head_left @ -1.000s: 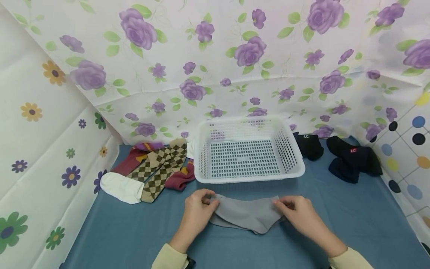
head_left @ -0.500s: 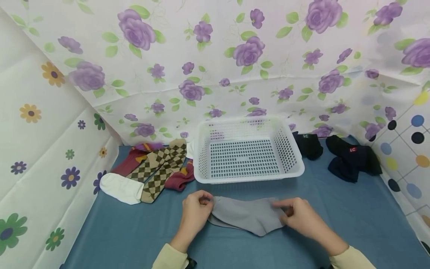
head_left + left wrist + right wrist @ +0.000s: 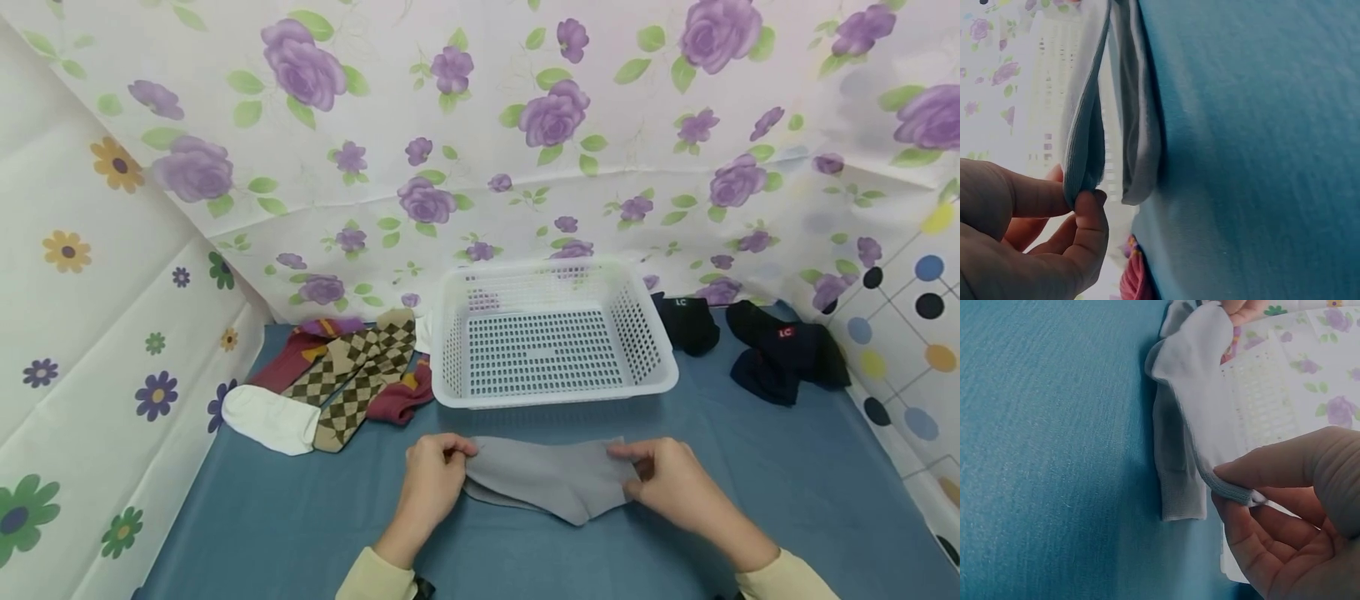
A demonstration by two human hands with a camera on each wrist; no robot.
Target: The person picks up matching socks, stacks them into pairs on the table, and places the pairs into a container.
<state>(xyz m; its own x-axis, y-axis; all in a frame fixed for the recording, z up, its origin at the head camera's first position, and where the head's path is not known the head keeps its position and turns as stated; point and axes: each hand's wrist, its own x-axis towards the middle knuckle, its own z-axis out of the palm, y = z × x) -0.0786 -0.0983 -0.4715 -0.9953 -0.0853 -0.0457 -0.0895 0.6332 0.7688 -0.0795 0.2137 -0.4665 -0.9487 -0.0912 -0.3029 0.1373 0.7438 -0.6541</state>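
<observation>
Two grey socks [image 3: 540,475] lie one over the other in front of the white basket in the head view. My left hand [image 3: 435,483] pinches the left end of the upper sock; in the left wrist view the left hand [image 3: 1041,231] has that edge between thumb and finger, the lower sock [image 3: 1141,137] hanging apart from it. At the other end, my right hand [image 3: 671,483] pinches the cuff. The right wrist view shows the right hand [image 3: 1291,506] gripping the ribbed cuff of the upper sock [image 3: 1200,381], beside the lower sock's cuff [image 3: 1184,500].
Behind the socks stands a white perforated basket [image 3: 555,402]. Left of it lie a white sock [image 3: 270,418], checkered socks [image 3: 352,383] and maroon socks [image 3: 401,400]. On the right are a black bundle [image 3: 688,325] and a dark navy bundle [image 3: 791,354].
The right fingers shifted on the cuff, spreading and then pinching it again. The left hand moved slightly left, and the upper sock's toe or heel bulge sits slightly lower.
</observation>
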